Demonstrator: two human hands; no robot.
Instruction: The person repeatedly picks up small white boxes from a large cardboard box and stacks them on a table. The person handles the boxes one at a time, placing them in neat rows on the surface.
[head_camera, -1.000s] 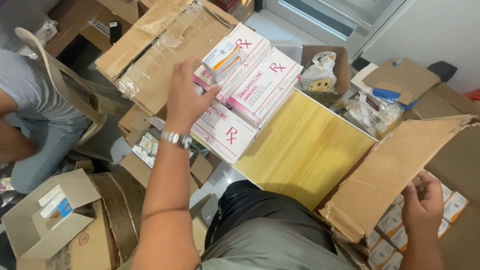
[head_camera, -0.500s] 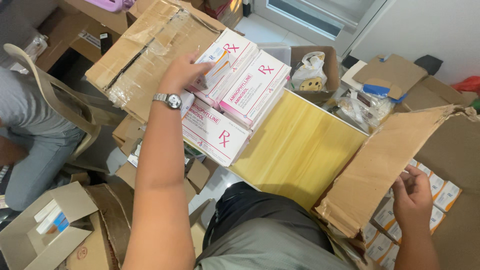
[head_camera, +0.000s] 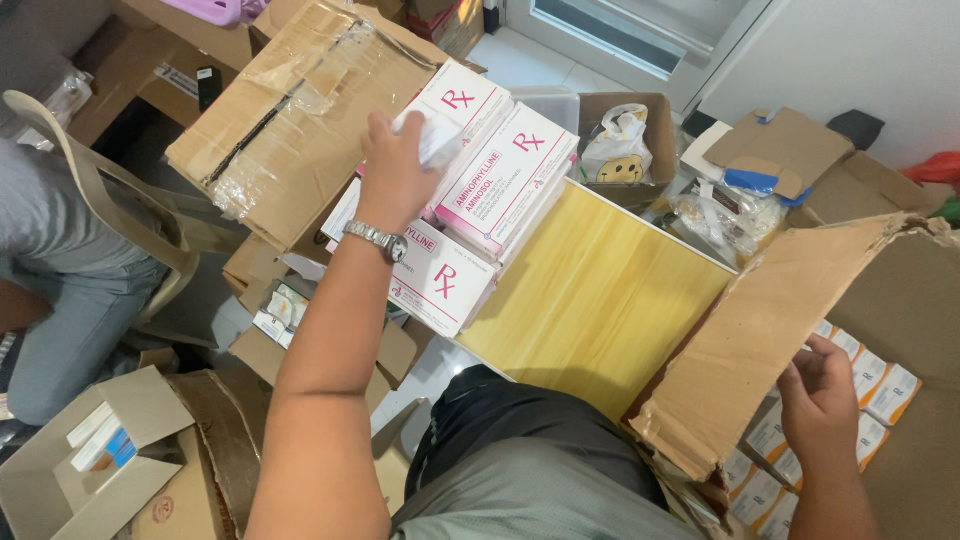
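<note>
My left hand (head_camera: 398, 175), with a metal watch on its wrist, reaches out over a stack of white-and-pink medicine boxes (head_camera: 505, 180) and is closed on a small white box (head_camera: 432, 135). The stack lies at the far left end of a yellow table (head_camera: 600, 300). My right hand (head_camera: 822, 395) is low at the right, reaching into a large open carton (head_camera: 780, 320) behind its raised flap. It rests on rows of small white, orange and blue boxes (head_camera: 880, 385); whether it grips one I cannot tell.
A big taped carton (head_camera: 290, 120) sits left of the stack. Another person in grey (head_camera: 60, 260) sits at the left. An open carton (head_camera: 90, 460) with small boxes is at the bottom left. Bags and cartons (head_camera: 620, 145) crowd the far side.
My left hand has moved farther out over the pink-and-white stack with the small white box. My right hand has stayed inside the right carton.
</note>
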